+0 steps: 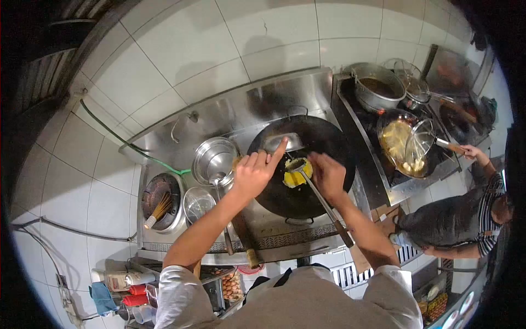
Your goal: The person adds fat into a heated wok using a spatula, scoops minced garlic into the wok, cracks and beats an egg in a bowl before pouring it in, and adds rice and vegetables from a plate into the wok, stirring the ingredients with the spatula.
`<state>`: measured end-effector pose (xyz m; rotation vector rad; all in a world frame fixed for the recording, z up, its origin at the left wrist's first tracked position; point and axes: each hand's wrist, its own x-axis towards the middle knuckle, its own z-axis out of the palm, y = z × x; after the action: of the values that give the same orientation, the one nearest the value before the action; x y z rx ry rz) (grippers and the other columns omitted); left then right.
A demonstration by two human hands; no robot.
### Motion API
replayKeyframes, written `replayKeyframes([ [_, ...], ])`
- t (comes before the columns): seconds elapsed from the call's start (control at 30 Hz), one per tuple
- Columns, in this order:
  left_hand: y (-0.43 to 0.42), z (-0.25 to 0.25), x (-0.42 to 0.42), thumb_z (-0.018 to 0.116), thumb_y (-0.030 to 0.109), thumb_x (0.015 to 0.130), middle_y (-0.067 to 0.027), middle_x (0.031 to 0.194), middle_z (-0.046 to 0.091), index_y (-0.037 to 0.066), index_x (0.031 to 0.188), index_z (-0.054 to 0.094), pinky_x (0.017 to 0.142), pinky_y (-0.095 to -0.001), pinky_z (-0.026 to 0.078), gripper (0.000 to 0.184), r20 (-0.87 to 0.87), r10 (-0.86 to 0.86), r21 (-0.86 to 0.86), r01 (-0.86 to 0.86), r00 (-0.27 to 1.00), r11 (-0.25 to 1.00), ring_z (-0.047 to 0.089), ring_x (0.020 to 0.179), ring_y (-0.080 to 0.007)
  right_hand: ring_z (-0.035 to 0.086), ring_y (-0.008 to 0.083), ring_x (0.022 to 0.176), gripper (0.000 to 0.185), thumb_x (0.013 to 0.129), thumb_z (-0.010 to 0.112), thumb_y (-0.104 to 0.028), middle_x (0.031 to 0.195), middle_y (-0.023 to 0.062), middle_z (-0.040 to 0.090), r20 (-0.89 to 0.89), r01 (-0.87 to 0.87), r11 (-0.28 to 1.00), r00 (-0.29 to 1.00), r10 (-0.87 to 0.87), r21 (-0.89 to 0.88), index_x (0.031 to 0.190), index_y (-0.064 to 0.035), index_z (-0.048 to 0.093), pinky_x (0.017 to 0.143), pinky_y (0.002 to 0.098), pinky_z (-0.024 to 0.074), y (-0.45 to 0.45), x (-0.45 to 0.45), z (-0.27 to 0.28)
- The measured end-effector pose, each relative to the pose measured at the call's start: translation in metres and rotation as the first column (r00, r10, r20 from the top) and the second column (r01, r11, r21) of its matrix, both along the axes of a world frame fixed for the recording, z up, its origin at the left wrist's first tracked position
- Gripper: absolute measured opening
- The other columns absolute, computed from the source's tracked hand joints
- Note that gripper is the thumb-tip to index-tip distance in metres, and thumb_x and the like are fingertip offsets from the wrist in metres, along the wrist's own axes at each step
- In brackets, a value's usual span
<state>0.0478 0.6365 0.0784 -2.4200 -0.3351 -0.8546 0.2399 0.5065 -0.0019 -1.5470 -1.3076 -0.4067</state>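
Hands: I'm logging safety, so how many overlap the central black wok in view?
2: the left hand at the wok's left edge, the right hand over its right half.

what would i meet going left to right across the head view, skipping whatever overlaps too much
brush → steel pot → left hand → yellow food → right hand → strainer → co-worker's hand

On cam I see food (291,180) in wok (268,198), ladle (296,164) over it; pot (211,156) L, brush (160,210) farther L; pan (389,117) on R stove (411,189), big pot (375,101) behind.
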Motion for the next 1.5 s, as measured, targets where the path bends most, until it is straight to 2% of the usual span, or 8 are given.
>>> replayKeyframes([
  [0.37, -0.005, -0.069, 0.007, 0.067, 0.018, 0.079, -0.0062, 0.069, 0.064, 0.017, 0.159, 0.031, 0.052, -0.0354, 0.054, 0.088, -0.087, 0.27, -0.264, -0.284, 0.959, 0.922, 0.066, 0.06, -0.0199, 0.067, 0.0253, 0.054, 0.02, 0.085, 0.071, -0.016, 0.076, 0.0151, 0.072, -0.451, -0.128, 0.91, 0.89, -0.07, -0.394, 0.097, -0.0013, 0.075, 0.052, 0.0397, 0.0508, 0.029, 0.002, -0.096],
  [0.5, -0.003, -0.107, 0.013, 0.068, 0.021, 0.086, -0.0088, 0.082, 0.073, 0.014, 0.153, 0.037, 0.062, -0.0404, 0.057, 0.074, -0.119, 0.476, -0.718, -0.406, 0.871, 0.565, 0.071, 0.069, -0.0268, 0.046, 0.0139, 0.039, 0.012, 0.083, 0.067, -0.012, 0.059, 0.0028, 0.056, -0.909, -0.389, 0.831, 0.294, -0.297, -0.397, 0.091, -0.0043, 0.074, 0.039, 0.0287, 0.0358, 0.047, 0.021, -0.096],
  [0.7, 0.026, -0.138, -0.014, 0.072, 0.022, 0.077, -0.018, 0.093, 0.075, 0.008, 0.102, 0.076, 0.078, -0.0449, 0.06, 0.029, -0.139, 0.827, -0.978, 0.058, 0.545, -0.202, 0.075, 0.088, -0.0325, 0.041, 0.0085, 0.044, 0.017, 0.091, 0.068, -0.028, 0.06, -0.0053, 0.045, -0.979, -0.457, 0.866, 0.065, -0.192, -0.201, 0.096, -0.0117, 0.067, 0.038, 0.0237, 0.0288, 0.037, 0.059, -0.088],
  [0.83, -0.003, -0.125, -0.081, 0.068, 0.019, 0.077, -0.0141, 0.097, 0.076, 0.01, 0.103, 0.075, 0.082, -0.0444, 0.057, 0.028, -0.065, 0.678, -0.877, 0.282, 0.733, -0.389, 0.074, 0.089, -0.0306, 0.041, 0.005, 0.044, 0.02, 0.098, 0.064, -0.031, 0.06, -0.0065, 0.047, -0.974, -0.449, 0.882, 0.221, -0.043, -0.141, 0.098, -0.0112, 0.068, 0.039, 0.021, 0.0288, 0.022, 0.016, -0.047],
  [1.17, -0.117, -0.096, -0.246, 0.076, 0.021, 0.087, -0.0087, 0.103, 0.074, 0.011, 0.136, 0.063, 0.065, -0.027, 0.057, 0.052, 0.207, 0.785, -0.673, 0.667, 0.584, -0.318, 0.072, 0.076, -0.0124, 0.04, 0.0032, 0.049, 0.025, 0.099, 0.065, -0.012, 0.058, -0.0041, 0.047, -0.712, -0.717, 0.642, 0.599, 0.366, -0.273, 0.075, -0.0053, 0.058, 0.045, 0.0208, 0.0296, -0.025, -0.22, 0.018],
  [1.23, -0.133, -0.147, -0.286, 0.074, 0.017, 0.09, -0.0073, 0.114, 0.071, 0.008, 0.138, 0.06, 0.064, -0.0272, 0.057, 0.05, 0.508, 0.724, -0.674, 0.738, 0.466, -0.003, 0.07, 0.077, -0.01, 0.035, 0.0025, 0.048, 0.033, 0.1, 0.065, -0.017, 0.059, -0.0052, 0.046, -0.715, -0.8, 0.544, 0.534, 0.453, -0.253, 0.072, -0.0057, 0.052, 0.044, 0.0222, 0.0248, -0.036, -0.251, -0.007],
  [1.33, -0.183, -0.147, -0.379, 0.069, 0.012, 0.094, -0.0062, 0.119, 0.069, 0.007, 0.142, 0.055, 0.071, -0.0281, 0.059, 0.051, 0.434, 0.755, -0.491, 0.831, 0.492, -0.259, 0.069, 0.088, -0.0096, 0.039, 0.003, 0.049, 0.024, 0.098, 0.066, -0.012, 0.056, -0.0048, 0.047, -0.699, -0.747, 0.523, 0.626, 0.345, -0.41, 0.076, -0.0047, 0.058, 0.045, 0.023, 0.0283, -0.058, -0.331, -0.013],
  [1.5, -0.263, -0.166, -0.522, 0.06, -0.001, 0.095, -0.0062, 0.12, 0.068, 0.005, 0.149, 0.046, 0.082, -0.0263, 0.055, 0.056, 0.302, 0.85, -0.735, 0.674, 0.432, -0.082, 0.065, 0.103, -0.0125, 0.046, 0.0041, 0.052, 0.012, 0.097, 0.067, -0.012, 0.065, -0.0034, 0.052, -0.755, -0.836, 0.297, 0.546, 0.363, -0.461, 0.094, -0.0007, 0.063, 0.047, 0.0216, 0.0334, -0.094, -0.457, -0.042],
])
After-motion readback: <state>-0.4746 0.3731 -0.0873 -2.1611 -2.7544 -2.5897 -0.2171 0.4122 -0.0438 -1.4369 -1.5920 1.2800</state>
